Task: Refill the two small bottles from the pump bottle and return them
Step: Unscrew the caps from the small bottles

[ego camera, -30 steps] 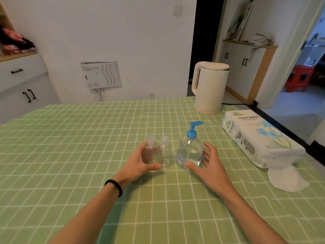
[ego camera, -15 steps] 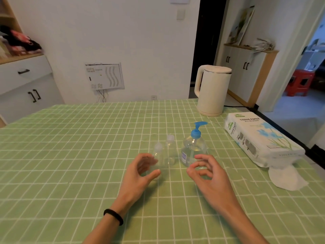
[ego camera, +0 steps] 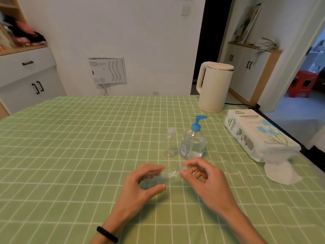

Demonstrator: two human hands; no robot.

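Note:
My left hand [ego camera: 142, 185] grips one small clear bottle [ego camera: 164, 176], which lies tilted almost sideways above the green checked tablecloth. My right hand [ego camera: 204, 175] pinches that bottle's cap [ego camera: 184, 168] between thumb and fingertips. The second small clear bottle [ego camera: 170, 142] stands upright on the table just beyond my hands. Right beside it stands the clear pump bottle [ego camera: 193, 144] with a blue pump head, partly filled with clear liquid.
A cream electric kettle [ego camera: 213, 87] stands at the table's far right. A white tissue-paper pack [ego camera: 258, 136] lies along the right edge with a loose tissue [ego camera: 279, 173] pulled out. White cabinets stand to the left and beyond the right edge.
My left hand lifted one small bottle from beside the other and drew it toward me, tipping it sideways. My right hand left the pump bottle and took hold of the cap.

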